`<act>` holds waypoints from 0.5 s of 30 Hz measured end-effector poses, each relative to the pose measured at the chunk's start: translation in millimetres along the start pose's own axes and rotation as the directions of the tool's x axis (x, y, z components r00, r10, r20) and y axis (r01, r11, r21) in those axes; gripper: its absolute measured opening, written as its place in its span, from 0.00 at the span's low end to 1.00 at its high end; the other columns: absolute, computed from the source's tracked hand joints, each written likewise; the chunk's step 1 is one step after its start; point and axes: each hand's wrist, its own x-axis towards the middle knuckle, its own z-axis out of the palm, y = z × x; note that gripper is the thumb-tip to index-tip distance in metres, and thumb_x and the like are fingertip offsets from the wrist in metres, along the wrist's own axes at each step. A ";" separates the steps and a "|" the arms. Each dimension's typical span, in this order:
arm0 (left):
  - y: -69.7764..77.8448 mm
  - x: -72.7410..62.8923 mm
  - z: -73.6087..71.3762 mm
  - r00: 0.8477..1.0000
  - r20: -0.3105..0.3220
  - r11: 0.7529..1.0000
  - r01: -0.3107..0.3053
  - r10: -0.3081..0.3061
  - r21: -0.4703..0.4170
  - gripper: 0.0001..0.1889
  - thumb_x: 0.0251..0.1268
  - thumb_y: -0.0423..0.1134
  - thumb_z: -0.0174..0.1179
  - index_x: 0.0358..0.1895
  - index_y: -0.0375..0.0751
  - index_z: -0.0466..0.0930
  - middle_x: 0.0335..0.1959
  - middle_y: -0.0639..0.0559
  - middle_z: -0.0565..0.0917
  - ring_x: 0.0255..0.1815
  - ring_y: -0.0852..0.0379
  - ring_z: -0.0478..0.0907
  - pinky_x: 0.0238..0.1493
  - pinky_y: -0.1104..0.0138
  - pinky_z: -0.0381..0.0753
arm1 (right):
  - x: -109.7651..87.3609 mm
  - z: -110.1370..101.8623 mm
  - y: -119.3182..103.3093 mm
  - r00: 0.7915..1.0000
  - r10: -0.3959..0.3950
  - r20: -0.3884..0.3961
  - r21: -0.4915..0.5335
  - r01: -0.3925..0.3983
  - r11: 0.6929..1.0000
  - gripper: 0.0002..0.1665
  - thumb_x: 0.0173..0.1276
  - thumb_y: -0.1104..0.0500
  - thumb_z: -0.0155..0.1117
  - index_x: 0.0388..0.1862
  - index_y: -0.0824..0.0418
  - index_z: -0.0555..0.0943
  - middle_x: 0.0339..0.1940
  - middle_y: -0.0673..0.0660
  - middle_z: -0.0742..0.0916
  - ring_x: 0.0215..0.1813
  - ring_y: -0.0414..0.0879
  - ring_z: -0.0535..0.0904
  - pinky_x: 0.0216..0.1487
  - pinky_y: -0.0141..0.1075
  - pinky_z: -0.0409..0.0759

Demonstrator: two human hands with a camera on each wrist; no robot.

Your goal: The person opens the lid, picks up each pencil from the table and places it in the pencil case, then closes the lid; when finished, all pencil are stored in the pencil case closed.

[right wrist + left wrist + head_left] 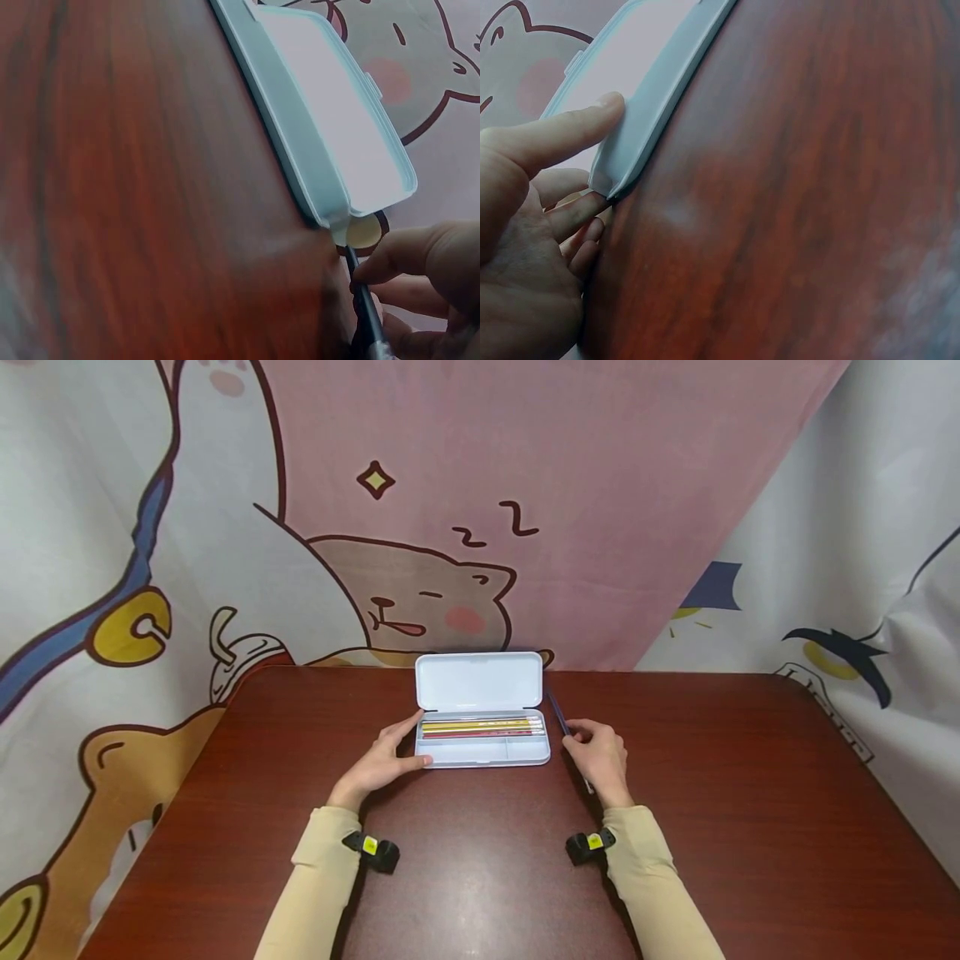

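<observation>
A white pencil case (465, 751) lies on the table with its lid (478, 681) raised at the back. Several pencils (480, 727), yellow and red among them, lie side by side in its rear compartment. My left hand (380, 763) holds the case's left end, thumb at the front corner and fingers around the side; the left wrist view shows the thumb (592, 124) against the case wall. Just right of the case, my right hand (602, 755) pinches a dark pencil (364, 300) between thumb and fingers. Its light-tipped end points toward me.
The dark brown table (480, 860) ends at a printed cloth (600, 527) hanging behind the case. The front compartments of the case show bare bottoms, split by a small divider. A small black camera (377, 852) is strapped to each wrist.
</observation>
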 end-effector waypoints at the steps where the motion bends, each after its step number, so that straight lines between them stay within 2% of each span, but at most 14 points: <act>1: 0.0 -0.1 0.0 1.000 0.000 1.000 -0.001 0.001 -0.001 0.45 0.59 0.44 0.67 0.77 0.45 0.51 0.75 0.35 0.53 0.74 0.38 0.44 0.66 0.37 0.47 | 0.1 -1.0 0.8 1.000 0.007 -0.001 0.001 -0.007 1.000 0.17 0.59 0.62 0.63 0.48 0.62 0.85 0.27 0.54 0.83 0.29 0.49 0.75 0.30 0.41 0.66; 9: 0.8 -0.8 -0.4 1.000 0.001 1.000 -0.002 0.002 0.001 0.45 0.59 0.43 0.67 0.77 0.45 0.52 0.75 0.36 0.53 0.74 0.38 0.44 0.67 0.37 0.47 | -0.4 -11.0 4.1 0.999 0.034 -0.003 0.034 -0.034 0.999 0.18 0.61 0.60 0.62 0.50 0.63 0.85 0.30 0.55 0.84 0.30 0.49 0.75 0.30 0.39 0.65; 15: 2.0 -1.5 -1.4 1.000 -0.002 1.000 -0.001 0.001 -0.002 0.45 0.59 0.43 0.67 0.77 0.45 0.52 0.75 0.36 0.53 0.74 0.38 0.44 0.67 0.38 0.47 | -1.2 -19.7 6.2 1.000 0.022 -0.021 0.040 -0.022 0.999 0.18 0.61 0.60 0.62 0.50 0.62 0.85 0.30 0.56 0.84 0.28 0.49 0.74 0.30 0.39 0.66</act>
